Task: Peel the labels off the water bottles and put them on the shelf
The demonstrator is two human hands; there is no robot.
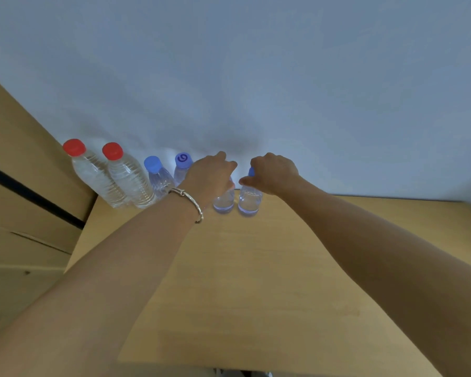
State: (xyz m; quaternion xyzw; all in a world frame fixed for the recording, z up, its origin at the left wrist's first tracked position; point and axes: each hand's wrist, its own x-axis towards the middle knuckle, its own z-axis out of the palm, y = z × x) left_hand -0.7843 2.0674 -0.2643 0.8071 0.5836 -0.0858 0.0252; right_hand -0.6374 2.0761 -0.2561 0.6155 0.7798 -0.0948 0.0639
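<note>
Several clear, label-free water bottles stand in a row at the back of the wooden shelf (256,268), against the wall. Two at the left have red caps (93,175) (131,180); two beside them have blue caps (159,178) (181,167). My left hand (210,175) grips the top of a small bottle (224,201), hiding its cap. My right hand (272,171) grips the neck of another small blue-capped bottle (248,201) right beside it. Both small bottles stand upright on the shelf.
A pale wall (256,77) rises behind the row. A wooden side panel (25,172) with a dark gap closes the left side. The shelf's front edge runs along the bottom. A silver bracelet (191,200) is on my left wrist.
</note>
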